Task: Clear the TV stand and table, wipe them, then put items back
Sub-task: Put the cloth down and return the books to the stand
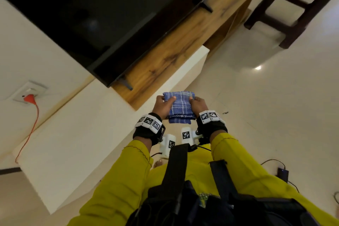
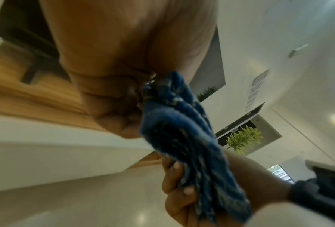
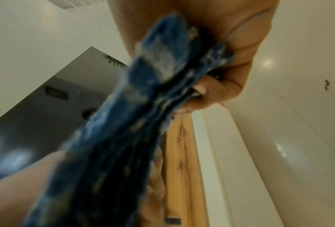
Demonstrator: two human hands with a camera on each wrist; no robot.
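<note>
A folded blue checked cloth (image 1: 180, 106) is held in the air between both hands, just off the near corner of the wooden TV stand (image 1: 170, 49). My left hand (image 1: 163, 106) grips its left edge, thumb on top. My right hand (image 1: 199, 105) grips the right edge the same way. In the left wrist view the cloth (image 2: 182, 138) hangs bunched from my left palm (image 2: 123, 61), with my right hand's fingers (image 2: 174, 184) curled round its lower end. The right wrist view shows the cloth (image 3: 133, 122) pinched in my right hand (image 3: 220, 69). A dark TV (image 1: 91, 14) stands on the stand.
A white ledge (image 1: 82, 143) runs under the stand's near end. An orange plug and cable (image 1: 30, 115) hang from a wall socket on the left. A dark wooden stool (image 1: 293, 5) stands far right on the glossy floor. A black device with a cable (image 1: 282, 173) lies on the floor right.
</note>
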